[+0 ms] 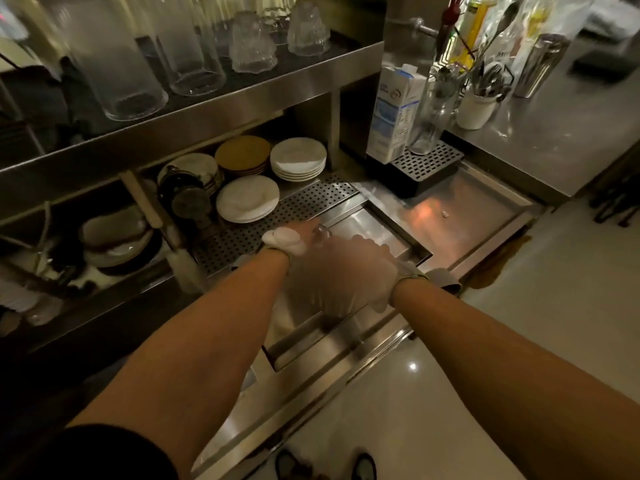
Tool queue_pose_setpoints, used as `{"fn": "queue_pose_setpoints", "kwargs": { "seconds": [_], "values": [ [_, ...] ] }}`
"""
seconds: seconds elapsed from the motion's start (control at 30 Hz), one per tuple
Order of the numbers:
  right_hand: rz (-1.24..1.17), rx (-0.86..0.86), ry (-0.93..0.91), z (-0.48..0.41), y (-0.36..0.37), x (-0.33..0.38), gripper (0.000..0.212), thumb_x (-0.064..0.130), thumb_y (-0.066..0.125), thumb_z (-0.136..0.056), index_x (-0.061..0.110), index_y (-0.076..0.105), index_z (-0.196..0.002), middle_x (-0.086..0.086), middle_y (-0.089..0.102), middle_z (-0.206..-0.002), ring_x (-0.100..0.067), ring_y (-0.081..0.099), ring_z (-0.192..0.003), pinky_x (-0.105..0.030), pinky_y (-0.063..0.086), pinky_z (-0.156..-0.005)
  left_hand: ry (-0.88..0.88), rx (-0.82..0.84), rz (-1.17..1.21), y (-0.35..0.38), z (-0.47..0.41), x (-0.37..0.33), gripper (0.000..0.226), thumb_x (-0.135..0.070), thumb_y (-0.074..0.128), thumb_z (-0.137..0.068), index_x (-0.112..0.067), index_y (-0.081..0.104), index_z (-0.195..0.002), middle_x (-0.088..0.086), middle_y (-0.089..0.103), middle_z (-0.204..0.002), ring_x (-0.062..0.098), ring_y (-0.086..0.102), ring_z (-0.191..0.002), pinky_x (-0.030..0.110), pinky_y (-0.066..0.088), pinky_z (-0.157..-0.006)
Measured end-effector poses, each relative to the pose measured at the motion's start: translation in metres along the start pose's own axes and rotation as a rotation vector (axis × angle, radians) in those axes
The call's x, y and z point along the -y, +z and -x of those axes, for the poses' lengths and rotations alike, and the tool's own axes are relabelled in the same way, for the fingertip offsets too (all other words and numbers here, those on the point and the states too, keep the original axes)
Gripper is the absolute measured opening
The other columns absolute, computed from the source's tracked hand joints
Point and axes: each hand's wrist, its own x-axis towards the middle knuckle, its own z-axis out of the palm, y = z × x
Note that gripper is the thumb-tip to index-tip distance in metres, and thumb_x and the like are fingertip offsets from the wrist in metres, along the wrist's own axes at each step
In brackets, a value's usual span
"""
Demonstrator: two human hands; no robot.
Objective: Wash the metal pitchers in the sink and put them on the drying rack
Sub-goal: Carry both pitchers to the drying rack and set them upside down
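Left hand point(284, 241): gloved, at the sink's left edge, touching the perforated rack's rim; we could not tell how its blurred fingers lay.
Right hand point(349, 275): gloved, over the basin, just beside the left; blur hid whether its fingers were spread or curled.
Pitcher: we saw only a small shiny thing point(320, 233) between the hands, and could not tell what it was.
Sink point(377, 233): steel, under both hands.
Rack point(294, 206): stacked plates point(247, 199) at its far edge.

Print on the white carton point(393, 109) is too blurred to read.
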Motion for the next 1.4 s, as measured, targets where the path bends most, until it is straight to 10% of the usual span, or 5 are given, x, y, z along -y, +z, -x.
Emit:
{"fn": "queue_pose_setpoints", "kwargs": {
  "seconds": [0.2, 0.43, 0.83, 1.4],
  "values": [
    [-0.004, 0.026, 0.02, -0.004, -0.005, -0.006, 0.077, 0.072, 0.059, -0.045, 0.049, 0.035, -0.114, 0.003, 0.055, -0.097, -0.024, 0.057, -0.09, -0.04, 0.04, -0.08, 0.082, 0.127, 0.067, -0.017, -0.002, -0.002, 0.07, -0.009, 0.062, -0.082, -0.022, 0.034, -0.144, 0.015, 0.035, -0.147, 0.034, 0.03, -0.138, 0.036, 0.031, -0.109],
    [0.035, 0.004, 0.076, -0.014, -0.011, -0.008, 0.082, 0.068, 0.066, -0.048, 0.044, 0.038, -0.122, 0.002, 0.048, -0.098, -0.026, 0.052, -0.097, -0.042, 0.036, -0.084, -0.048, -0.006, 0.107, -0.004, -0.009, -0.002, 0.085, -0.047, 0.061, -0.08, -0.023, 0.018, -0.149, 0.017, 0.036, -0.148, 0.036, 0.041, -0.132, 0.042, 0.038, -0.106],
    [0.044, -0.002, 0.007, -0.023, -0.02, 0.019, 0.093, 0.071, 0.062, -0.03, 0.037, 0.04, -0.114, 0.001, 0.042, -0.092, -0.022, 0.044, -0.081, -0.032, 0.039, -0.064, 0.017, -0.163, -0.074, -0.025, 0.052, 0.021, 0.077, -0.053, 0.075, -0.055, -0.025, 0.048, -0.121, 0.011, 0.059, -0.112, 0.033, 0.061, -0.098, 0.033, 0.046, -0.073],
    [0.029, 0.183, -0.492, -0.013, 0.065, 0.279, 0.097, 0.058, 0.074, -0.043, 0.017, 0.04, -0.125, -0.013, 0.054, -0.12, -0.035, 0.055, -0.103, -0.036, 0.049, -0.075, -0.616, -0.234, 0.134, -0.001, 0.329, 0.195, 0.093, -0.043, 0.083, -0.047, -0.021, 0.042, -0.127, 0.007, 0.058, -0.122, 0.03, 0.061, -0.104, 0.039, 0.054, -0.081]
  ]
}}
